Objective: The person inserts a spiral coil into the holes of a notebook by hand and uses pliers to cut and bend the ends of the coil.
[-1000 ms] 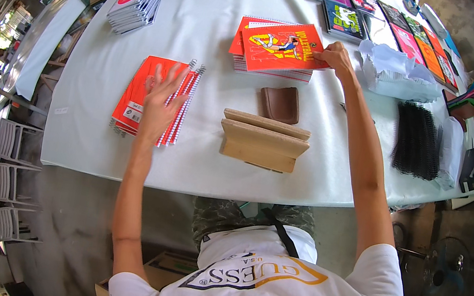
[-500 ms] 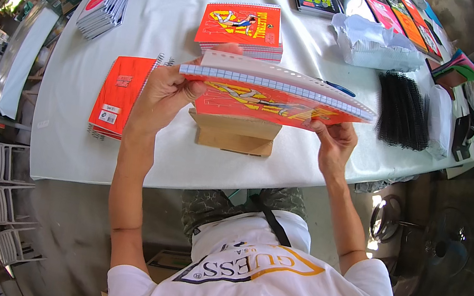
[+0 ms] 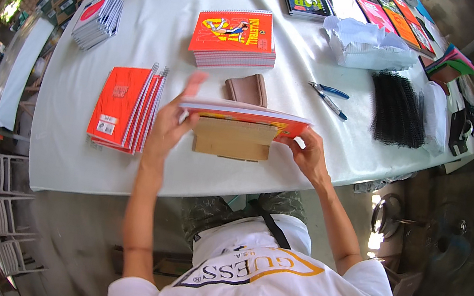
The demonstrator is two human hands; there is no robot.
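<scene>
In front of me a red-covered notebook [image 3: 255, 112] stands on edge, its white page edges facing up. It rests at or against a brown cardboard stand [image 3: 231, 146]. My left hand [image 3: 167, 124] is closed at its left end, thumb toward me and one finger pointing up. The right hand [image 3: 309, 152] pinches its lower right corner between thumb and fingers. Just beyond lies a brown block-like piece [image 3: 247, 89]. Farther back is a stack of red notebooks [image 3: 232, 39]. Left of my left hand lie several red spiral-bound notebooks [image 3: 120, 101].
Blue-handled pliers [image 3: 328, 99] and a bundle of black spiral coils [image 3: 397, 110] lie to the right on the white-covered table [image 3: 85, 167]. Behind them sits crumpled white wrapping [image 3: 365, 44]. Colourful notebooks [image 3: 388, 17] fill the far right; another notebook stack [image 3: 97, 20] stands far left.
Both hands have lowered the notebook toward me, onto or near the cardboard stand, and it looks squared up. The brown piece and the pliers have come fully into sight.
</scene>
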